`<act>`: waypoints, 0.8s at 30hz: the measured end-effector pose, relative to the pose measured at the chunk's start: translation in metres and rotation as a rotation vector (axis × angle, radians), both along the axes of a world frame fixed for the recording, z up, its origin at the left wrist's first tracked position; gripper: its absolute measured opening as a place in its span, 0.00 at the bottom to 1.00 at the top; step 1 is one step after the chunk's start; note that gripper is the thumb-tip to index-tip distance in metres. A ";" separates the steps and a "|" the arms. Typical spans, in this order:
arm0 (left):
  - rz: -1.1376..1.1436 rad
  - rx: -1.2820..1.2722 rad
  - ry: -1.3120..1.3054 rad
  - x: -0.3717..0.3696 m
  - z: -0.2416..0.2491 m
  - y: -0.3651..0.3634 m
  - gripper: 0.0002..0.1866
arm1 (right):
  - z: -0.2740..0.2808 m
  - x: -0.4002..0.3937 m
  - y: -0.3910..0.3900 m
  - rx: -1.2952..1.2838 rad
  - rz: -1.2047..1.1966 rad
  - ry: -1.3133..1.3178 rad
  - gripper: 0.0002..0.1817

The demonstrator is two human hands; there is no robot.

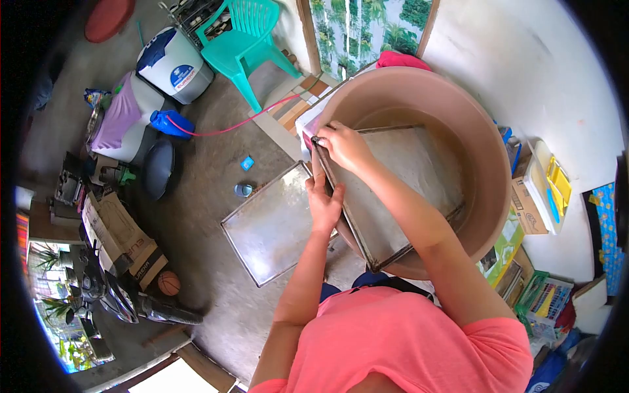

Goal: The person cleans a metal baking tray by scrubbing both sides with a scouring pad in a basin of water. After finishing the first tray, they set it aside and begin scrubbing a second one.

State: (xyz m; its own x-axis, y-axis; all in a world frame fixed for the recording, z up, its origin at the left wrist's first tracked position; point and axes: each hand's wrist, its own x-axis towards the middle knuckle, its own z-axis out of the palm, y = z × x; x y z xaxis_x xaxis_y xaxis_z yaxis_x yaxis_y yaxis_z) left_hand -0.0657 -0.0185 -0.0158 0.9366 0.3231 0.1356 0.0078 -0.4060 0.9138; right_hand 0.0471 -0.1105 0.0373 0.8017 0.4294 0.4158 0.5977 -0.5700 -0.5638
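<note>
A large brown round tub [485, 118] holds some cloudy water. A rectangular framed screen [400, 177] with a dark, worn frame lies tilted over the tub's left side, its far right part down inside. My left hand [324, 203] is at the frame's left edge, fingers closed along it. At the frame's upper left corner, my right hand [344, 144] has its fingers pinched together on the rim. Left of the tub, a second framed screen [268, 223] lies low down, over the concrete floor.
A green plastic chair [246, 39], a white and blue appliance [177, 65] and a blue jug [171, 123] stand further off. A pink hose [236, 126] crosses the floor. Cartons [121, 232] and a basketball [168, 283] are at left; baskets [547, 298] at right.
</note>
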 end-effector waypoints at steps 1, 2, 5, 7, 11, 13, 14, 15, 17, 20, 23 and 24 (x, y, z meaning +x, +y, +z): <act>-0.004 -0.002 0.013 -0.001 0.003 0.000 0.31 | 0.002 0.002 0.002 -0.015 0.006 -0.031 0.05; -0.006 -0.003 0.025 -0.002 0.007 0.000 0.31 | 0.001 -0.011 -0.004 -0.030 0.019 -0.026 0.03; -0.032 0.011 -0.015 0.001 0.007 0.001 0.32 | 0.002 -0.050 -0.035 -0.095 0.160 0.093 0.03; -0.042 0.049 -0.026 0.000 0.006 0.000 0.36 | 0.002 -0.052 -0.033 -0.066 0.129 0.095 0.02; -0.051 0.040 0.038 0.000 0.002 0.002 0.36 | 0.000 0.002 -0.003 -0.020 0.087 0.008 0.02; -0.058 0.021 0.063 -0.002 0.011 0.002 0.36 | 0.007 0.004 0.003 -0.059 0.084 0.011 0.03; -0.056 0.005 0.064 -0.003 0.011 0.001 0.36 | 0.009 -0.009 -0.008 -0.053 0.127 -0.004 0.05; -0.049 -0.015 0.062 -0.002 0.012 0.001 0.36 | 0.011 -0.025 -0.020 -0.071 0.171 0.036 0.05; -0.070 0.043 0.019 0.001 0.010 0.004 0.35 | 0.008 -0.050 -0.046 -0.120 0.270 0.133 0.06; -0.063 0.063 0.066 0.000 0.014 0.000 0.36 | -0.003 -0.043 -0.046 -0.047 0.174 0.202 0.06; -0.060 0.145 0.154 0.000 0.017 0.004 0.37 | -0.010 -0.022 -0.032 0.032 0.023 0.259 0.08; -0.064 0.184 0.190 -0.001 0.013 0.006 0.37 | -0.019 -0.016 -0.031 0.106 -0.011 0.268 0.09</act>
